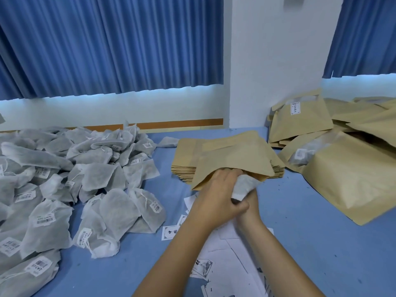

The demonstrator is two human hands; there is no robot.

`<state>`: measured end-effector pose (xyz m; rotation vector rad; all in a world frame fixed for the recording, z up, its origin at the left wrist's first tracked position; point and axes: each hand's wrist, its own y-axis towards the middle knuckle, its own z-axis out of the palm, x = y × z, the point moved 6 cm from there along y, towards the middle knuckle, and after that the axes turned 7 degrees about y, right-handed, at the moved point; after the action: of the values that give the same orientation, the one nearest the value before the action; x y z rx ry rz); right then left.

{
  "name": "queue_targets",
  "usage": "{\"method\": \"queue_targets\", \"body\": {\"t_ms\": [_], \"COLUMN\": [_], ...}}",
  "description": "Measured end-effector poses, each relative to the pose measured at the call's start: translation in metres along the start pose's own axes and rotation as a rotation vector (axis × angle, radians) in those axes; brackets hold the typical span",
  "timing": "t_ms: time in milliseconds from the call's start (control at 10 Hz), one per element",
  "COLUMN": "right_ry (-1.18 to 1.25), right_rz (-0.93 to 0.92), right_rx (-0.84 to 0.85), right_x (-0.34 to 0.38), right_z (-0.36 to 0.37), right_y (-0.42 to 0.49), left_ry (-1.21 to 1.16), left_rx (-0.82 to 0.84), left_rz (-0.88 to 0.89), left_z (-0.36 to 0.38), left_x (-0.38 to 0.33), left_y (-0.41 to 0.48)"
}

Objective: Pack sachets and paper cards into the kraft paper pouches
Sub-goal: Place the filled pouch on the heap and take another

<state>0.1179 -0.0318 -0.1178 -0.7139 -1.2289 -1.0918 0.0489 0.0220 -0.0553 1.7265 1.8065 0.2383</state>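
A: Sachet [243, 187] sits half in, half out — its far end is under the lip of the pouch [233, 161], its near end bunched toward us.

B: So which way does it have to go?

A: Away from us and a little left. We read the pouch mouth as opening toward our hands, with the pouch body running back over the stack [184, 159] of flat pouches. The sachet's long axis lines up roughly with that run, so a straight push along it should seat it.

B: And our hands?

A: Our left hand [216, 194] is on top and nearer the mouth, fingers curled over the sachet at the lip — closed on it. Our right hand [249, 209] lies beneath, mostly hidden by the left; we cannot tell whether it pinches the sachet's tail or the pouch's lower edge.

B: Cards?

A: Cards [227, 243] lie on the table [321, 243] under our wrists, just nearer than the pouch — the spare sachets [70, 185] are heaped well off to the left.
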Motion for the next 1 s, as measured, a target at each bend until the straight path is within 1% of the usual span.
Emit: {"method": "queue_targets", "body": {"t_ms": [100,200,300,400,500,600,700,800,900,1000], "right_ry": [0.011,0.023,0.174,0.302,0.301,0.316,0.448,0.56,0.574,0.588], "right_rz": [-0.034,-0.03,0.035,0.155,0.183,0.255,0.287,0.292,0.306,0.304], "right_rx": [-0.018,0.037,0.12,0.037,-0.005,-0.013,-0.055,-0.097,-0.105,-0.099], "right_x": [-0.003,-0.005,-0.011,-0.013,-0.011,-0.013,-0.013,-0.01,-0.012,-0.015], "right_z": [0.013,0.038,0.054,0.045,0.032,0.026,0.02,0.017,0.017,0.017], "right_y": [-0.003,-0.016,-0.027,-0.021,-0.013,-0.012,-0.01,-0.007,-0.006,-0.004], "left_ry": [0.258,0.321,0.21,0.153,0.371,0.472,0.418,0.696,0.681,0.483], "left_rx": [0.023,0.238,0.271,0.361,0.568,0.381,-0.204,-0.235,0.381,0.365], "left_rz": [-0.215,-0.48,-0.643,-0.621,-0.517,-0.236,-0.012,-0.569,-1.247,-1.328], "left_z": [-0.004,0.001,0.0,-0.001,0.005,-0.008,-0.055,-0.082,-0.067,-0.057], "left_x": [0.03,0.056,0.077,0.078,0.053,0.021,0.01,0.069,0.141,0.165], "left_y": [0.021,0.04,0.042,0.042,0.034,0.019,-0.015,-0.045,-0.09,-0.106]}}
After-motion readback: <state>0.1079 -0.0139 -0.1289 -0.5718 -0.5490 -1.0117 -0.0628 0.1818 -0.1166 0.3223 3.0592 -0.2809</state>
